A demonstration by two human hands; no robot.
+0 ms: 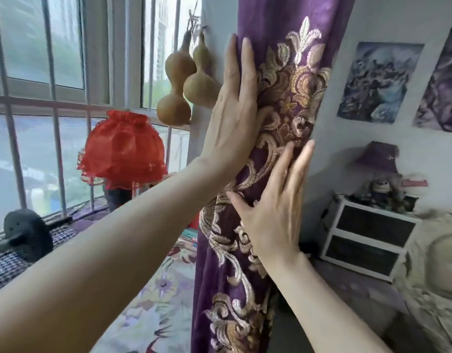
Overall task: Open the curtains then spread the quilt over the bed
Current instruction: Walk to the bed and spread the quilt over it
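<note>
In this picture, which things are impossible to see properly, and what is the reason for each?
Head view, the only one:
- Curtain top and rail: cut off by the upper edge.
- Left hand palm and thumb: hidden behind its own back, so any grip is unclear.
- Bed and quilt: mostly cut off by the right edge.
- Items on the white drawer unit: small and blurred.
- Right hand: palm hidden against the fabric.

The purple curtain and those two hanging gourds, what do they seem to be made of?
Purple curtain: seemingly velvety fabric with a soft matte nap and raised gold and cream embroidery. Gourds: probably real dried gourds, with smooth tan shells that have a slight sheen, though this is uncertain.
</note>
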